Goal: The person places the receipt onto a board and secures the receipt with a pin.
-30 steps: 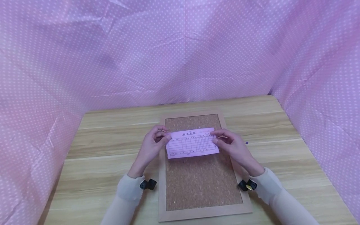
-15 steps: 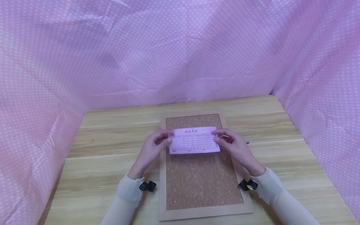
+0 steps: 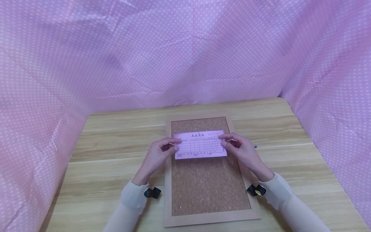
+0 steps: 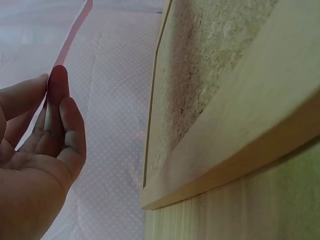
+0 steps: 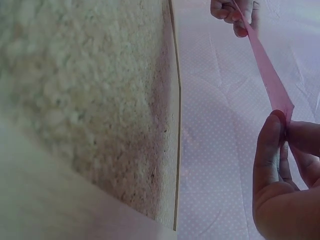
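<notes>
A pink printed slip of paper [image 3: 200, 145] with a ruled table is held just above the upper part of a cork board [image 3: 207, 180] in a wooden frame. My left hand [image 3: 162, 149] pinches its left end, and my right hand [image 3: 234, 146] pinches its right end. In the left wrist view the left hand [image 4: 42, 135] grips the slip's edge [image 4: 72, 32] between thumb and fingers beside the board frame [image 4: 235, 145]. The right wrist view shows the slip [image 5: 267, 75] edge-on, stretched from the right hand [image 5: 280, 165] to the far left hand [image 5: 232, 12].
The board lies on a light wooden table [image 3: 110, 161]. Pink dotted cloth [image 3: 174, 58] walls the table on three sides. A small blue pin [image 3: 255, 147] lies on the table right of the board. Black wrist cameras [image 3: 152, 192] sit by both cuffs.
Both hands carried the slip a little away from me, toward the board's upper end, and levelled it. The grips are unchanged.
</notes>
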A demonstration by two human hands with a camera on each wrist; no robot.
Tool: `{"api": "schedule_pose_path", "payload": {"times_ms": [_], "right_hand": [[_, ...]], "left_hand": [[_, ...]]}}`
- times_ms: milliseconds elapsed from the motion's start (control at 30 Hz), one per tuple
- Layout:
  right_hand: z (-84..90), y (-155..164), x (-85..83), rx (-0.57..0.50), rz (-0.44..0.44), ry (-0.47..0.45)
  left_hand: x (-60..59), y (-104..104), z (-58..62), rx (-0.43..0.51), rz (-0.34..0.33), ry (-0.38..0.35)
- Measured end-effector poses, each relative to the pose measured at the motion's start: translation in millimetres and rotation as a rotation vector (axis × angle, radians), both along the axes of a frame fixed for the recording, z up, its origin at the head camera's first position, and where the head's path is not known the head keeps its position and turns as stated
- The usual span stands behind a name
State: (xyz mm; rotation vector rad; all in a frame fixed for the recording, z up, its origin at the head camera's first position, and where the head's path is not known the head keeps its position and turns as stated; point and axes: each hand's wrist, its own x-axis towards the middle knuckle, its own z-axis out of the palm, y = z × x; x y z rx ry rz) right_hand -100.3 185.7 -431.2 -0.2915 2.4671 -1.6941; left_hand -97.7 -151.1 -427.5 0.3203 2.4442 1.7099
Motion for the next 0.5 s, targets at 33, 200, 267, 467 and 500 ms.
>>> {"api": "schedule_pose_path", "payload": {"times_ms": [33, 200, 267, 467, 500], "right_hand": [[-0.1, -0.1, -0.1, 0.002, 0.001, 0.005], [0.5, -0.5, -0.5, 0.016, 0.008, 0.014], [1.0, -0.5, -0.8, 0.022, 0.01, 0.017], [2.6, 0.9, -1.3, 0.055, 0.022, 0.008], [2.6, 1.4, -1.5, 0.063, 0.024, 0.005]], "left_hand": [[0.2, 0.5, -0.1, -0.003, 0.002, 0.002], [0.9, 2.9, -0.5, -0.018, 0.018, -0.009], [1.0, 3.6, -0.7, -0.017, 0.024, -0.014], [1.0, 4.9, -3.2, -0.023, 0.02, -0.011], [1.2, 5.2, -3.7, -0.025, 0.018, -0.008]]}}
